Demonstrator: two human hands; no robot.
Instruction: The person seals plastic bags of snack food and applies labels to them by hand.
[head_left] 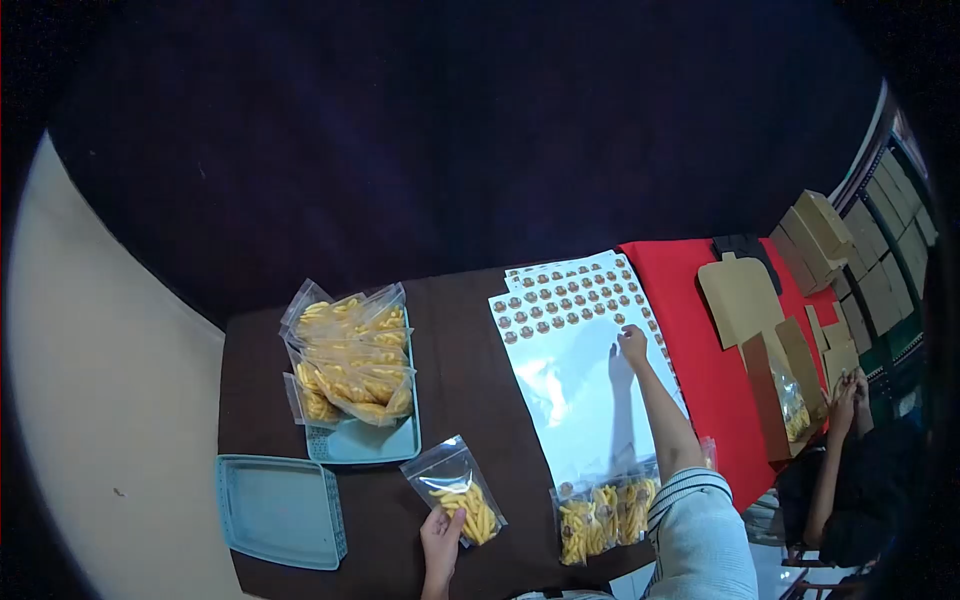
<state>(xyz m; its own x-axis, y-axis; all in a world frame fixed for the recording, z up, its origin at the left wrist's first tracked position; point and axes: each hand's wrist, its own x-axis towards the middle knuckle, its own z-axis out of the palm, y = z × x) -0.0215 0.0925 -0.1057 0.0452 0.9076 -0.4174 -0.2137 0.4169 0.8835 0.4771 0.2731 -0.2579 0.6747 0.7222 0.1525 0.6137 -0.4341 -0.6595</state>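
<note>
My left hand [441, 541] holds the lower left part of a clear zip bag of yellow snack sticks [468, 506], tilted over the brown cloth. My right hand [632, 343] is over the white sticker sheet [565, 385], its fingers pinched together beside the rows of small round brown stickers; whether a sticker is between them is too small to tell. Several filled bags [592, 520] with round stickers stand in a row at the sheet's near edge, partly behind my right sleeve.
Filled snack bags [355, 355] are piled in a light blue basket [365, 446] at the left. An empty blue basket [280, 510] sits nearer. On the red cloth [690, 330] is an open cardboard box [785, 400] holding a bag. A co-worker's hands [850, 388] are at the right.
</note>
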